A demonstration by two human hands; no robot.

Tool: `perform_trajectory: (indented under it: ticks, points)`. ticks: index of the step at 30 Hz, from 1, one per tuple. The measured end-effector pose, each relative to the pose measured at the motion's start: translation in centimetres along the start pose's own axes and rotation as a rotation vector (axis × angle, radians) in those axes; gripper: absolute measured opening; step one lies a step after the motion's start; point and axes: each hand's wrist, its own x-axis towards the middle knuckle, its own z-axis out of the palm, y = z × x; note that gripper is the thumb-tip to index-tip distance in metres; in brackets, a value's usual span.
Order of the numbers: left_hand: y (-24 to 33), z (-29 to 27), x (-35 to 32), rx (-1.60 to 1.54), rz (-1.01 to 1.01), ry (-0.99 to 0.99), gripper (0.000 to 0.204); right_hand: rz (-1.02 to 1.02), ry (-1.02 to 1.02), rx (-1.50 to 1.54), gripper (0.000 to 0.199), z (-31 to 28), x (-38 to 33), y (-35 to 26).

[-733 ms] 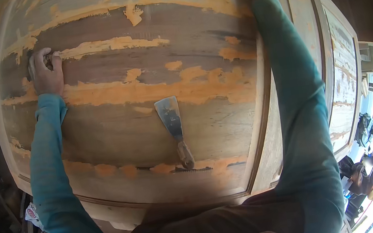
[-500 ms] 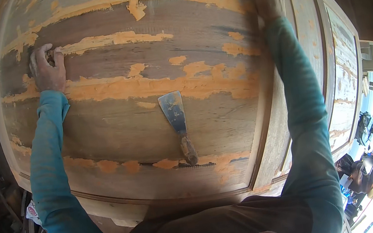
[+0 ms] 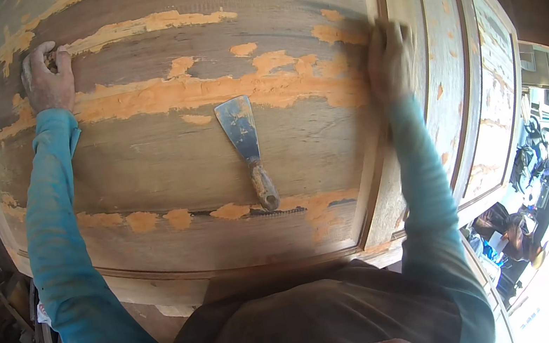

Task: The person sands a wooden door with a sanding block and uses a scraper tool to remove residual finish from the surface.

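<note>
the left hand rests near the far left corner of the wooden panel, its fingers curled together and pressing on the wood; whether something is under them i cannot tell. the right hand is blurred, lying flat with fingers apart at the right edge of the panel, touching its raised frame. a putty knife lies free in the middle, between both hands, handle toward the near edge. orange filler patches run across the wood.

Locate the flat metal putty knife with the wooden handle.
In the head view, the putty knife lies untouched on the wooden panel, centred between the left hand and the right hand, its blade against an orange filler streak.
</note>
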Motion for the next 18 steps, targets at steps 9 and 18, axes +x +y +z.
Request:
perform_trajectory:
  ticks: [9, 18]
  points:
    - [-0.2, 2.3, 1.3, 0.006, 0.007, -0.035, 0.037, 0.154, 0.083, -0.271, 0.025, 8.0, 14.5, 8.9]
    - [-1.6, 1.7, 1.3, 0.055, 0.041, -0.017, 0.040, 0.703, 0.004, 1.087, 0.031, -8.9, -7.2, 0.1]
